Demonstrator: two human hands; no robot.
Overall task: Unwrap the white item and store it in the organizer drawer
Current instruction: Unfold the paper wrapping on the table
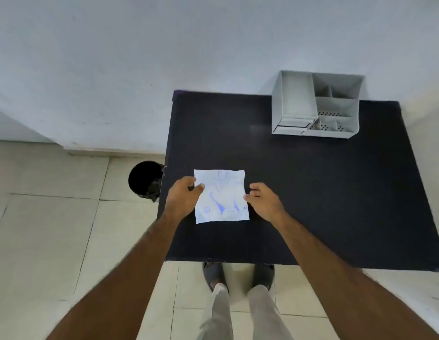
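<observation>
Unwrapping is judged barely begun: the packet (221,196) lies flat and sealed on the dark surface (311,192), well apart from the organizer (316,105) at 1 o'clock. Its 9 o'clock edge is pinched by the left hand (183,200); the right hand (265,201) is curled, fingertips touching the 3 o'clock edge, grip not closed. A tear is called for next. Both forearms are extended, palms down.

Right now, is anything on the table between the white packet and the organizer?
Nothing visible. The white packet lies flat between the left hand and right hand; only bare black table separates it from the gray organizer at the far right.
</observation>
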